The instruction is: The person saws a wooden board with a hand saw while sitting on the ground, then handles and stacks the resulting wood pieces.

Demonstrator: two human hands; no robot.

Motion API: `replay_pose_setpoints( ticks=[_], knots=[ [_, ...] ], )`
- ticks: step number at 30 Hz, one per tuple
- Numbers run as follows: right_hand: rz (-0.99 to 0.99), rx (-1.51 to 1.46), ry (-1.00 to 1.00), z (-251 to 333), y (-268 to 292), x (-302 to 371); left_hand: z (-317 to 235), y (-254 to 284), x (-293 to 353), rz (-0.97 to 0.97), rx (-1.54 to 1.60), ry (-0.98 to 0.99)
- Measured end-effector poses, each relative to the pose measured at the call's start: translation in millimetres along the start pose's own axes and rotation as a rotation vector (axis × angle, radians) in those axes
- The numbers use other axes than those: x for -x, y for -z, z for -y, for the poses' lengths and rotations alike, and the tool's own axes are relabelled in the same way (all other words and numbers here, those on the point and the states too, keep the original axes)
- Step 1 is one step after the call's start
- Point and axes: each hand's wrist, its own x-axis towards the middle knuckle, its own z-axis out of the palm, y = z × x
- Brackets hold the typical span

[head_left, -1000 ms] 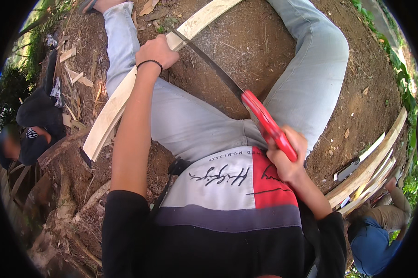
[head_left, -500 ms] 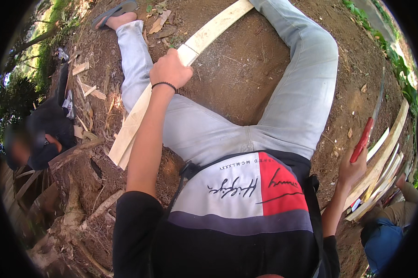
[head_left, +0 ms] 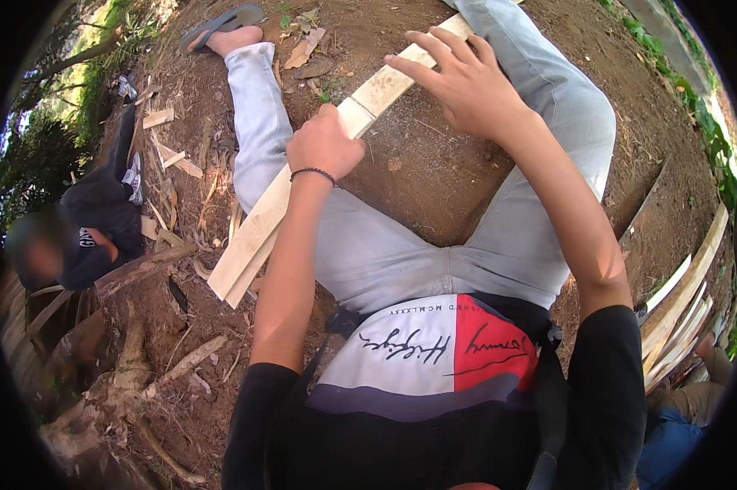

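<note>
A long pale wooden plank (head_left: 389, 88) slants across my lap from lower left to upper right. Its lower end (head_left: 242, 260) shows two strips side by side, and a dark line crosses the wood just beyond my left hand (head_left: 326, 147). That hand is closed round the plank, with a dark beaded band at its wrist. My right hand (head_left: 470, 88) is farther up, fingers spread over the plank; whether they touch it I cannot tell. On the dirt to the right lies a thin blade, apparently the saw's (head_left: 648, 194); its red handle does not show.
Several pale wood strips (head_left: 679, 302) are piled at the right, near a person in blue (head_left: 670, 445). Another person in dark clothes (head_left: 99, 220) is at the left. Roots (head_left: 181, 363), wood offcuts (head_left: 158, 118) and dry leaves (head_left: 305, 49) lie on the dirt.
My right hand has let go of the red-handled saw at the right and come over to the plank, its fingers now spread. The left hand keeps its grip on the plank.
</note>
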Motion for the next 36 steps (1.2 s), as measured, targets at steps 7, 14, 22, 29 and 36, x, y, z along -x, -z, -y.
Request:
replay_pose_setpoints(
  ticks=[7,14,22,29,36],
  knots=[
    [0.166,-0.445,0.048,-13.9,-79.6,-30.8,-31.6,11.3,17.7,-0.009,0.085,0.036],
    [-0.023,-0.542,0.127,-30.2,-80.8,-23.0,-44.3,13.8,24.7,-0.006,0.187,0.029],
    [-0.026,-0.511,0.121,-28.1,-80.3,-19.7,-25.1,15.2,8.5,0.266,0.473,-0.081],
    [0.025,-0.498,0.127,-25.4,-81.1,-15.2,-0.7,4.6,-6.2,0.940,1.195,0.136],
    [0.093,-0.433,0.131,-20.8,-79.1,-12.7,-17.7,-1.9,16.4,0.571,0.799,0.137]
  ],
)
